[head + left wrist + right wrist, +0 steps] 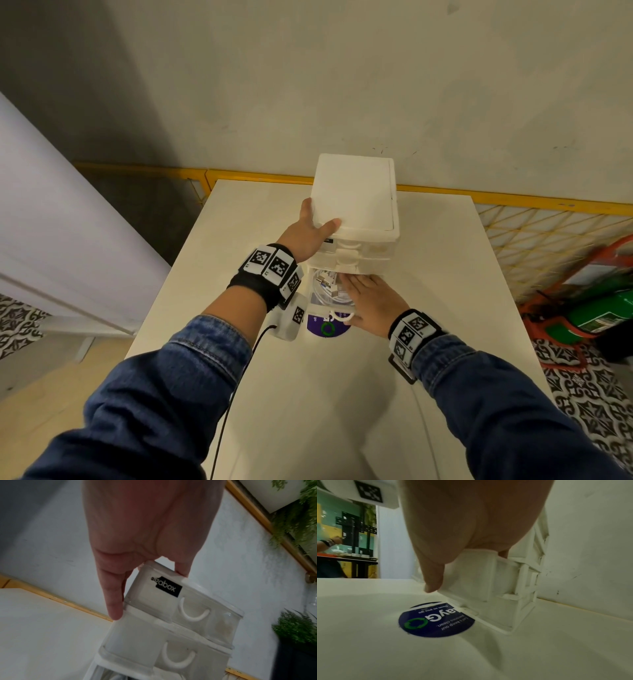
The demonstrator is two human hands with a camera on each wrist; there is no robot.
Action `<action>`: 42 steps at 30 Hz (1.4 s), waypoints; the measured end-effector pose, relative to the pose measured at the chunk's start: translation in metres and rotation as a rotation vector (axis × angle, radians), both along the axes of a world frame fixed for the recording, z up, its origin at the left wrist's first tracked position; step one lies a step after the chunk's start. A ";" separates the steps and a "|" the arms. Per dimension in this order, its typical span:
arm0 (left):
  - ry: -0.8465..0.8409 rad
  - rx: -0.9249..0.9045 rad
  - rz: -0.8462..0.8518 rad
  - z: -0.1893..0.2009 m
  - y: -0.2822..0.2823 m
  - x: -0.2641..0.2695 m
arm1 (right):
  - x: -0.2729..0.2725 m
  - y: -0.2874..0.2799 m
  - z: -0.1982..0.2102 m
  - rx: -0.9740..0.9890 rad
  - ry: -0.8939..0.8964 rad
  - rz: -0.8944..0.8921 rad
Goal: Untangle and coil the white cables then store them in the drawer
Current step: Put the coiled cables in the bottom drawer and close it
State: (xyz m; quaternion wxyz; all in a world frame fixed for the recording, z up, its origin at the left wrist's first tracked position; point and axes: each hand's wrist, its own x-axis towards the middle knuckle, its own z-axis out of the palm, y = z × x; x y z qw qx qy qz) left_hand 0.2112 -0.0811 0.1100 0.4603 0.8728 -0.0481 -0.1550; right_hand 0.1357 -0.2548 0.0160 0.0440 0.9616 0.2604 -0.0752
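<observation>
Head view: right hand (pixel 371 301) flat, fingers straight, laid over open bottom drawer (pixel 317 310), hiding most of coiled white cables (pixel 325 286); plug ends peek out. Left hand (pixel 308 233) grips top corner of drawer unit (pixel 356 198) on table (pixel 342 394).
Left wrist view: thumb and fingers (pixel 116 599) clamp unit; bottom drawer cut off.
Right wrist view: cables hidden; thumb on drawer front, round sticker (pixel 436 620) partly under it.

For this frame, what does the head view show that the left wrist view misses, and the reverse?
Only the head view shows the right hand lying flat over the white cables in the pulled-out bottom drawer, and the purple sticker on the table.

Only the left wrist view shows the black label legibly and the two closed upper drawers' curved handles.

Both show the left hand gripping the drawer unit at its top corner.
</observation>
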 end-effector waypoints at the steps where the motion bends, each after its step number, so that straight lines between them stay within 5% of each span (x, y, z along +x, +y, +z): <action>1: -0.004 -0.002 0.008 0.000 0.000 0.000 | 0.002 0.000 -0.002 -0.003 0.001 0.002; 4: -0.010 0.004 0.027 -0.002 -0.001 0.001 | -0.001 -0.005 -0.006 0.049 -0.008 0.024; 13: -0.020 0.006 0.051 -0.008 -0.001 0.003 | -0.034 -0.044 -0.033 0.160 -0.404 0.006; 27: -0.003 -0.057 0.040 -0.006 0.004 0.006 | -0.014 -0.038 -0.010 0.047 -0.327 -0.033; 33: -0.008 -0.275 0.100 -0.013 0.007 -0.006 | -0.030 -0.034 -0.011 0.171 -0.317 -0.045; 42: 0.013 -0.332 0.067 -0.013 0.007 -0.010 | -0.015 -0.025 -0.015 0.349 -0.376 -0.131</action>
